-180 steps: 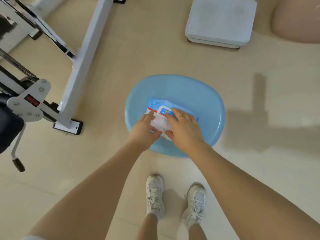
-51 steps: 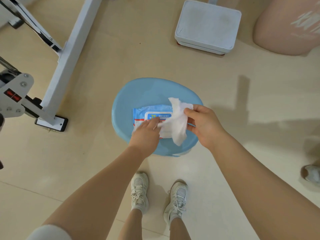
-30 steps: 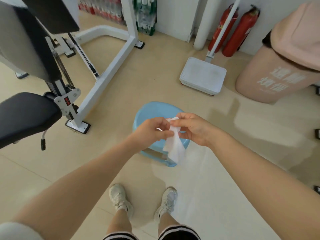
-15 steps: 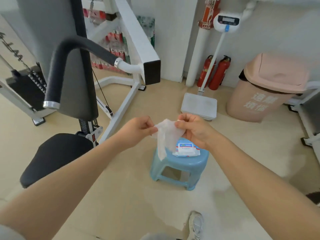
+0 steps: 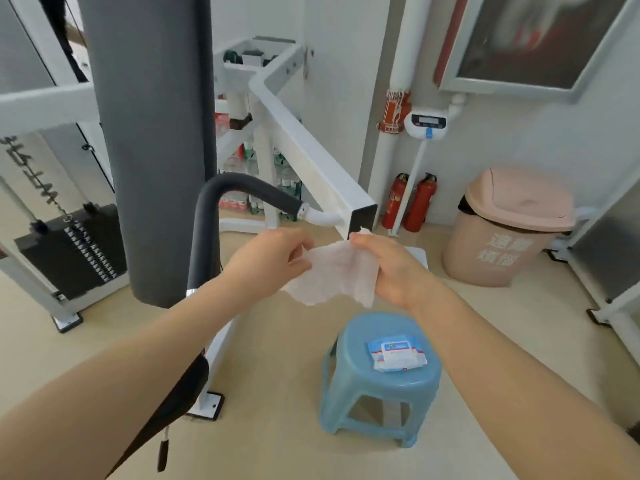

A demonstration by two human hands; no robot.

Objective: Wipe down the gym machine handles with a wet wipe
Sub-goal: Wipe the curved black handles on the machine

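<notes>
A white wet wipe is spread out between both hands at chest height. My left hand pinches its left edge and my right hand pinches its right top corner. Just behind and left of the hands curves the gym machine's black padded handle, which bends down from a white arm. The wipe is close to the handle but apart from it. The wipe pack lies on a blue plastic stool below my right forearm.
A grey back pad stands at left with the weight stack behind it. The black seat shows under my left forearm. A pink bin, two red extinguishers and a scale column stand at the wall.
I pulled a wipe from the pack on the stool, then straightened up as the view rose. Both hands lifted the wipe and spread it wider, nearer the black handle.
</notes>
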